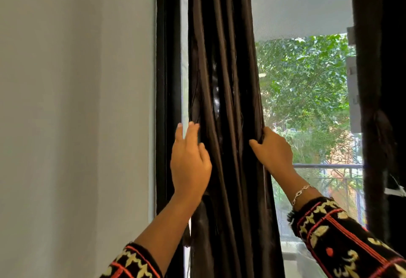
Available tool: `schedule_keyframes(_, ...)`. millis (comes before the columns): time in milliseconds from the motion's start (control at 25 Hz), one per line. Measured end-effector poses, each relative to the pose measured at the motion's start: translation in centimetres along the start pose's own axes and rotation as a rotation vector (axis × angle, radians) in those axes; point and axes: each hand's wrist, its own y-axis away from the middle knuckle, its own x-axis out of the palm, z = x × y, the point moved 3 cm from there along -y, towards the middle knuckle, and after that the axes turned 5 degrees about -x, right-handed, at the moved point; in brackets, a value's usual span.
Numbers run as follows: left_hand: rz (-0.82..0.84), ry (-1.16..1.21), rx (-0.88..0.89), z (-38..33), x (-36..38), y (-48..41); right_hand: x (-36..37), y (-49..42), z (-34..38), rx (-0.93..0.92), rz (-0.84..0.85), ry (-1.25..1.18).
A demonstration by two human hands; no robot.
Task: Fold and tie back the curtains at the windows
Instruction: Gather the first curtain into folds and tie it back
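Gathering a dark brown curtain (222,80) into vertical pleats, a person stands at a black-framed window (167,80); the curtain hangs bunched just right of the frame's left upright, with green trees showing through the glass farther right. The left hand (190,163) rests open, fingers spread, against the curtain's left edge beside the frame; the right hand (272,148) is closed, pinching the curtain's right edge. This looks like the folding step; next, I judge, the bundle must be squeezed together and tied.
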Motion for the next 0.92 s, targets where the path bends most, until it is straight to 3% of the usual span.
schedule_keyframes(120,0.026,0.039,0.327,-1.8,2.3,2.5,0.6,1.1,-1.0,0.028,0.003,0.023)
schedule_keyframes(200,0.201,0.111,0.412,-2.9,4.2,4.2,1.4,1.8,-1.4,0.014,0.032,0.008)
schedule_keyframes(320,0.390,0.219,0.234,-3.1,6.6,5.9,2.3,2.8,-2.0,-0.028,0.071,-0.039)
schedule_keyframes(480,0.213,0.160,-0.094,-0.3,7.5,6.2,2.9,4.1,-2.3,-0.027,0.032,-0.095)
schedule_keyframes(640,0.269,0.093,-0.341,2.0,7.6,6.3,4.1,4.6,-2.1,0.003,0.016,-0.136)
schedule_keyframes(920,0.399,-0.190,-0.274,2.7,7.7,7.1,6.0,5.5,0.2,-0.023,0.039,-0.201)
